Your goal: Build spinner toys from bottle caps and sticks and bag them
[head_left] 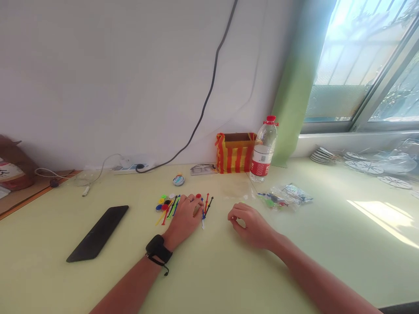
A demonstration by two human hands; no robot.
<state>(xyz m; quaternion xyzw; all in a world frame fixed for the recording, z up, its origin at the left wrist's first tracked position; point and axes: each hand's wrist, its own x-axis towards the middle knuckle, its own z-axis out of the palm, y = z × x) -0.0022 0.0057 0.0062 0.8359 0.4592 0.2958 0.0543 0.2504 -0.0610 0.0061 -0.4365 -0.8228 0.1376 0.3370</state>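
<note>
My left hand [186,217], with a black band [159,248] on the wrist, rests over a group of small plastic arrows. Its fingers are bent down and closed, and what they grip, if anything, is hidden. Left of it lie several coloured arrows [170,211], and beside them round plastic pieces [161,205] in several colours. At its right edge are a red arrow [206,203], a black arrow [210,205] and a white arrow tip [203,225]. My right hand [250,223] lies on the table apart from the arrows, its fingers curled towards the thumb with nothing visible in them.
A clear bag of small parts [284,198] lies to the right. Behind stand a striped box [236,155] and a bottle [262,152], with a small round tin [179,179] further left. A black flat slab [100,233] lies at left; patterned discs [365,166] lie by the window.
</note>
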